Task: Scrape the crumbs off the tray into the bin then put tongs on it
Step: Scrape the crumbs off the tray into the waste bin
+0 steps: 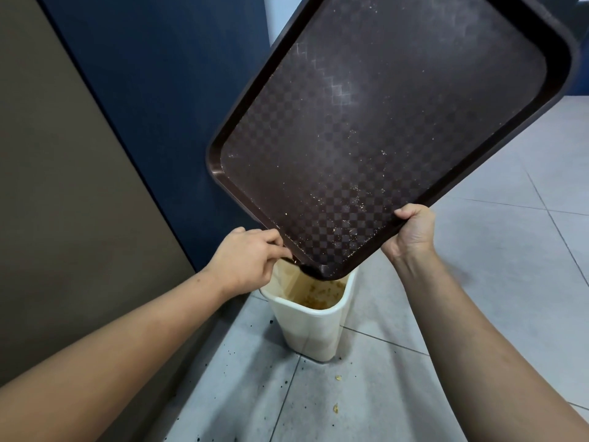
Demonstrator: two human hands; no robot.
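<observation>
Right hand (412, 231) clamps tilted tray (382, 122) over bin (318, 330) — left hand (245, 260) fingers pinch its corner.

A: What colours do you hold?
B: Your tray (366, 148) is dark brown with a faint checkerboard pattern, speckled by pale crumbs (357, 199).
A: And below you?
B: Your bin (315, 327) is cream-white, its inside stained tan-orange. The floor (478, 314) is light grey tile, black-flecked; the wall panel (153, 90) is navy.
</observation>
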